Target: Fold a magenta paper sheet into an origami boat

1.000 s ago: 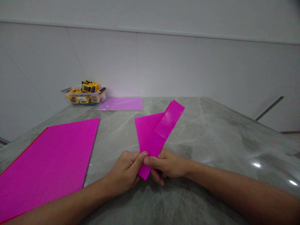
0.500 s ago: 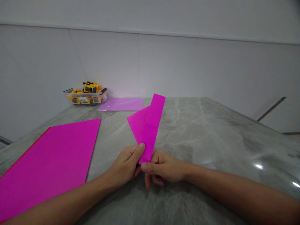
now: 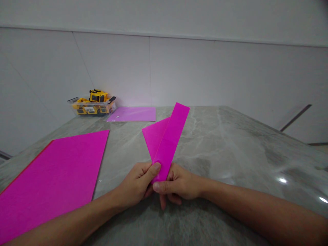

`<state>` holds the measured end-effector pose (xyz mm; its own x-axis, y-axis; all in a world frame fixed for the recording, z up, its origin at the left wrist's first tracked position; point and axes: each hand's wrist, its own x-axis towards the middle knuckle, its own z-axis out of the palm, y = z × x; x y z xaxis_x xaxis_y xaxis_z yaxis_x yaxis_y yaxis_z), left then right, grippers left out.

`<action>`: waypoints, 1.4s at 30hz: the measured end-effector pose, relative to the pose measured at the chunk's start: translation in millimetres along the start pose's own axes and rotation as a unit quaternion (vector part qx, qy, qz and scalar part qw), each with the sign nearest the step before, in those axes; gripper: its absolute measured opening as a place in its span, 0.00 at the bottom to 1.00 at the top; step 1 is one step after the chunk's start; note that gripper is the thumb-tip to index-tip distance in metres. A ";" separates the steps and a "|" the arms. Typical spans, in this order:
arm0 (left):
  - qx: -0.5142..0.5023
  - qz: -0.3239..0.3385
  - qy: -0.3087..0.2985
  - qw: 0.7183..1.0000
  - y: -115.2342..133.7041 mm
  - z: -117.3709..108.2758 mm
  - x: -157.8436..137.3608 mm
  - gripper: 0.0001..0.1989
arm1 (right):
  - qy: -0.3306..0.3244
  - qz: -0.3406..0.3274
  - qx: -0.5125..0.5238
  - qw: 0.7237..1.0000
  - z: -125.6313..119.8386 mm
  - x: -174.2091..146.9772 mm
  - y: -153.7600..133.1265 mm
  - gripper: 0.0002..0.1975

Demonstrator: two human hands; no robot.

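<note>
A folded sheet of bright pink paper is held up at its lower end, above the table. It shows a long slanted strip with a triangular flap sticking out on the left. My left hand pinches it, thumb pressed on the front of the strip near the bottom. My right hand grips the bottom edge between thumb and curled index finger, its other fingers bent below. The two hands touch or nearly touch. The fingers behind the paper are partly hidden.
A large pink sheet or pad with a red left edge lies at left, partly beneath my left forearm. At the back left stand a clear plastic box of yellow toy trucks and a flat lilac packet. The marbled grey table meets a white wall.
The folded paper's top has tilted further to the right, and the flap has shifted right with it. Both hands keep their grip, slightly lower in view.
</note>
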<state>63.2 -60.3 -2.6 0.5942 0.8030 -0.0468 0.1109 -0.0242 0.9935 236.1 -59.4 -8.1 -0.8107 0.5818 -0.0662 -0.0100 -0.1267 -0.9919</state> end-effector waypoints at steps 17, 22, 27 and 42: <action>-0.044 -0.047 -0.083 0.994 6.7 4.8 -1.0 0.32 | 0.027 -0.002 0.031 0.999 3.6 -5.5 0.3 0.26; -0.053 -0.039 -0.128 0.990 8.3 2.5 -1.4 0.34 | 0.033 -0.007 0.021 0.999 1.4 -7.8 -3.8 0.27; -0.088 -0.050 -0.139 0.985 6.5 -0.3 -5.2 0.31 | 0.069 -0.017 0.001 0.997 -2.8 -9.8 -5.0 0.26; -0.227 -0.112 -0.145 0.957 2.3 4.5 -2.5 0.20 | 0.108 -0.055 0.011 0.993 -7.0 -3.0 3.7 0.24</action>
<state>65.5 -65.0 -0.7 0.7987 0.5578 -0.2260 -0.0564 0.4432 0.8946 242.5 -56.0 -12.4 -0.6589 0.7520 0.0185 -0.1068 -0.0691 -0.9919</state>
